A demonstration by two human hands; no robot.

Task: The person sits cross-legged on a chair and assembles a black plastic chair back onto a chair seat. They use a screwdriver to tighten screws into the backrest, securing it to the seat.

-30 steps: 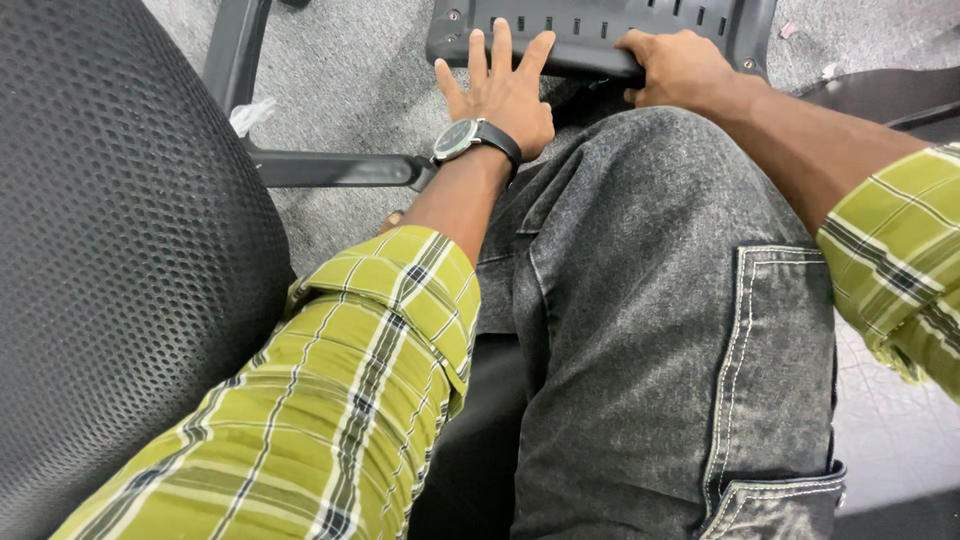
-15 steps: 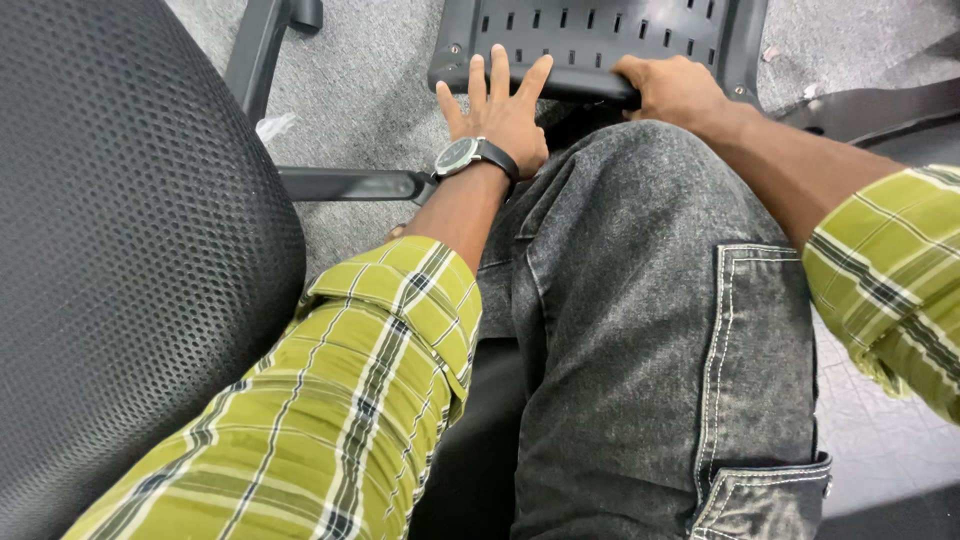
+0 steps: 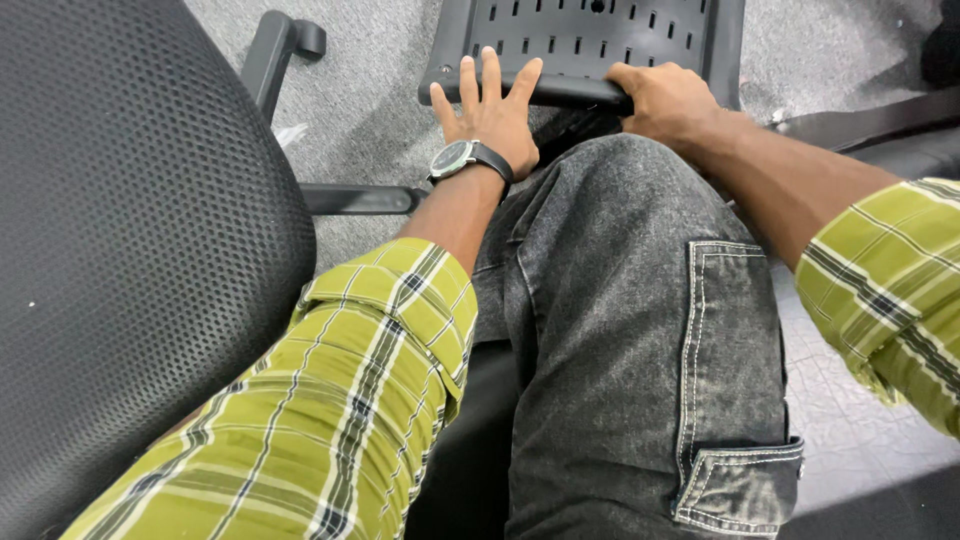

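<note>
The left hand (image 3: 492, 118) is lying flat with fingers spread apart on the near edge of a black slotted panel (image 3: 590, 40), gripping nothing. The right hand (image 3: 668, 100) is curling closed around that same edge, just beside the left. The panel is lying on the grey floor (image 3: 380, 90) beyond a knee in grey jeans (image 3: 620, 300). A black mesh seat (image 3: 130, 250) is filling the left side, and a watch (image 3: 462, 158) is sitting on the left wrist
</note>
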